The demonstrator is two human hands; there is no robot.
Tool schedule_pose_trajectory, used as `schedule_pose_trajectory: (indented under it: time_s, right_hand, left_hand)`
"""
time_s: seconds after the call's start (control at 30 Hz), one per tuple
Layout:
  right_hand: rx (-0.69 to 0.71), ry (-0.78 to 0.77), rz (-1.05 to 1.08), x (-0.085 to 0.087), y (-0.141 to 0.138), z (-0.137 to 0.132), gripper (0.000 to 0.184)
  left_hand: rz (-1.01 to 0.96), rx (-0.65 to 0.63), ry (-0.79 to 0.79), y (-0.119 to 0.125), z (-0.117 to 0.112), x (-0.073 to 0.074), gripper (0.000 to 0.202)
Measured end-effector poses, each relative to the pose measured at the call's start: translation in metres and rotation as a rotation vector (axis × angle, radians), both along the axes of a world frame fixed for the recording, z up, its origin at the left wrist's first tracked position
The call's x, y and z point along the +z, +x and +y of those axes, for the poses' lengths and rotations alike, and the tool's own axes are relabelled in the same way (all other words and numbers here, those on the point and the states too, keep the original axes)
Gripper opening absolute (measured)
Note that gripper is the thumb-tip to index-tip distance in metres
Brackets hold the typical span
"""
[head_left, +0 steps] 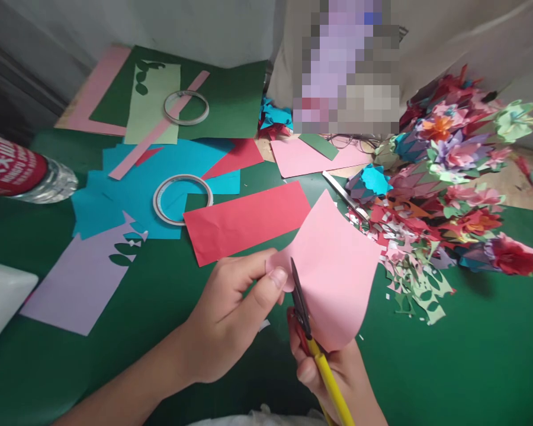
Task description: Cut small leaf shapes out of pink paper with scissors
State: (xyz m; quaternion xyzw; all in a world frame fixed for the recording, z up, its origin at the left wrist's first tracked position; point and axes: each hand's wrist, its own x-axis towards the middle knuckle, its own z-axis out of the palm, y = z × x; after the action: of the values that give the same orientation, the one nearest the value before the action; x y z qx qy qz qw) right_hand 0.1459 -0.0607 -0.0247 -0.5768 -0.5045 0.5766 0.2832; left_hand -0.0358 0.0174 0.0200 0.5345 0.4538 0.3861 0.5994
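My left hand point(244, 307) pinches the left corner of a sheet of pink paper point(337, 254) between thumb and fingers. In my right hand point(333, 373) is a pair of scissors point(311, 343) with yellow handles and dark blades. The blades lie at the paper's left part, close to my left thumb. The sheet bends and partly covers my right hand, so some of its fingers are hidden. Just behind the pink paper lies a red paper strip point(244, 222) on the green table point(160, 367).
Blue sheets point(124, 195), a purple cut-out sheet point(80, 284) and a tape roll point(156, 204) lie at left. A bottle point(18, 168) stands at far left. Paper flowers point(462, 148), scraps point(426, 290) and a cutter knife point(344, 192) are at right.
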Motion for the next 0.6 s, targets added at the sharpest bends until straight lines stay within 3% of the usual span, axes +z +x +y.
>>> schedule_pose_trajectory:
  time_s: [0.17,0.27,0.4,0.6]
  right_hand:
    - [-0.055,-0.023,-0.004,0.001,-0.002,-0.003,0.061]
    - [-0.071,-0.08,0.003,0.003,-0.002,-0.006,0.062]
    - [-0.002,-0.143,0.056,0.01,0.0,-0.005,0.063]
    - [0.055,-0.108,0.078,0.02,0.004,-0.003,0.056]
  left_hand:
    - [-0.035,0.06,0.032,0.002,0.001,-0.002,0.028]
    - [0.017,0.016,0.029,0.0,0.002,-0.001,0.028]
    - [0.069,-0.002,0.032,-0.002,0.002,0.0,0.03]
    - [0.045,0.01,-0.016,0.001,-0.001,-0.003,0.033]
